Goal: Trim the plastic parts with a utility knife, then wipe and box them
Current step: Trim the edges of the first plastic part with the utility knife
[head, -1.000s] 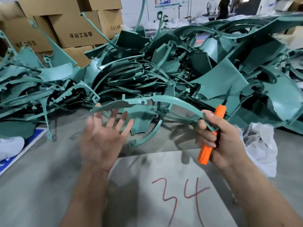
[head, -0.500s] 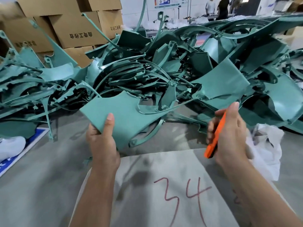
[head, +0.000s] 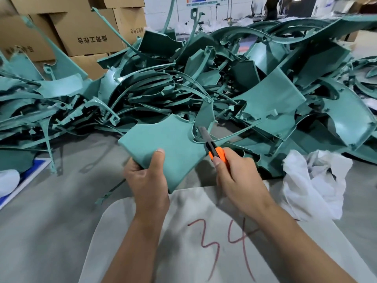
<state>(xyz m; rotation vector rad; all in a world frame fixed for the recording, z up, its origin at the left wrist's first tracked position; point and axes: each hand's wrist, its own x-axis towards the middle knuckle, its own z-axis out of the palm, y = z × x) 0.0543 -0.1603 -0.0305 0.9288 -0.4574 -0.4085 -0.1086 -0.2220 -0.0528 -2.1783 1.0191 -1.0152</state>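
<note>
Scanning from the left edge, we note a white object (head: 8,181) on a blue-bordered sheet (head: 26,176) lying on the grey bench (head: 51,221). Behind it, brown cardboard boxes (head: 89,29) with printed characters are stacked at the back left. A large tangled pile of teal plastic parts (head: 204,82) spans the bench from the left edge to the right edge, made up of curved strips and flat panels.

Near centre, our left hand (head: 146,178) grips one teal plastic part (head: 169,148), a flat panel with a scalloped upper edge, held up just in front of the pile. The thumb lies across the panel's face; the other fingers (head: 130,166) are curled behind its lower left corner. A thin teal strip (head: 111,190) lies on the bench below this hand.

Below the hands sits a pale grey board (head: 183,242) marked "34" in red.

Just right of centre, our right hand (head: 236,178) is wrapped round the orange utility knife (head: 214,150), the index finger pressed along its handle. The blade is extended and meets the panel's upper right edge, at the notch.

Further right, a crumpled white cloth (head: 314,184) rests on the bench, touching the pile's foot. Two people (head: 265,7) stand far back, blurred.
</note>
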